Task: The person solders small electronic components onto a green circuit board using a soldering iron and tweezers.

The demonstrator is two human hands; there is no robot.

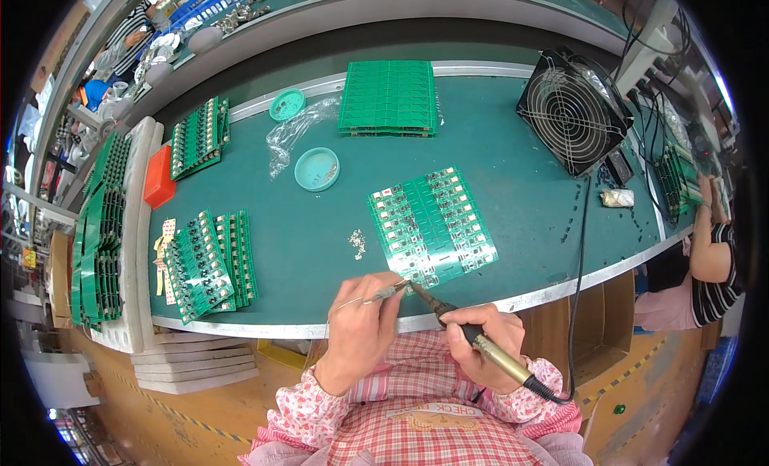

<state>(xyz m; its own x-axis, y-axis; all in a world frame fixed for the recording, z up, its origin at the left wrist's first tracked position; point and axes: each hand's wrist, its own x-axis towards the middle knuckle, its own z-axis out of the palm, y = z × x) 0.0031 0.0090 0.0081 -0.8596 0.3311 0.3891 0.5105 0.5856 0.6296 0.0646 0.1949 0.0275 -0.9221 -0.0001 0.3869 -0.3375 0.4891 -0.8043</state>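
My right hand (489, 342) is closed around a soldering iron (498, 360) with a brass-coloured handle and a dark front grip. The iron's tip points at the near edge of a green circuit board panel (432, 222), which lies flat on the bench with rows of small parts on it. My left hand (362, 326) pinches a thin, silvery solder wire (388, 293), its end close to the iron's tip. Whether tip and wire touch is too small to tell. Left of the panel lies a small heap of tiny pale components (357, 243).
A black fan (567, 113) stands at the back right, and the iron's cable (578, 290) crosses the bench's front edge. Stacked green boards (388, 97) lie at the back, others (200, 266) at left. Turquoise dishes (317, 169), an orange box (160, 177) and another person (713, 262) are also visible.
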